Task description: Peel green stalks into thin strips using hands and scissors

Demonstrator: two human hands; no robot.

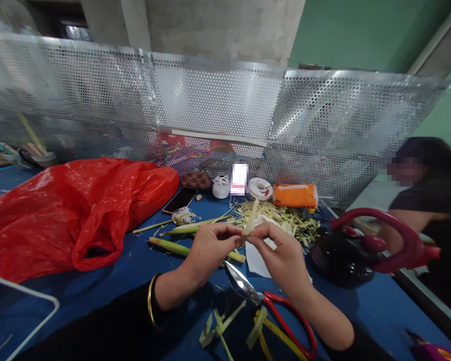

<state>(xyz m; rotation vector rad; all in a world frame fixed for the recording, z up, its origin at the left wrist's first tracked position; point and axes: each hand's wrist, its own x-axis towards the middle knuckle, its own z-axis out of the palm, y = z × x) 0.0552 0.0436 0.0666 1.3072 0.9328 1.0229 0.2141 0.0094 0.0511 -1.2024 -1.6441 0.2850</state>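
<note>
Both hands meet over the middle of the table, pinching a pale green leaf strip [252, 215] that sticks up from between the fingertips. My left hand [210, 248], with a gold bangle at the wrist, grips it from the left with thumb and forefinger. From the right, my right hand [281, 250] pinches the same piece. Below the hands lie red-handled scissors [248, 288], blades toward the left hand. A yellow-handled tool [274, 333] and several cut leaf pieces [221, 328] lie nearer to me. Green stalks [176, 246] rest behind the left hand.
A red plastic bag [60, 210] covers the left side. A dark kettle [342, 255] with a maroon handle stands right, near a person [417, 195]. Shredded leaf [300, 223], a tape roll [261, 189], an orange packet [295, 195] and a phone [180, 199] lie before a perforated metal screen [218, 95].
</note>
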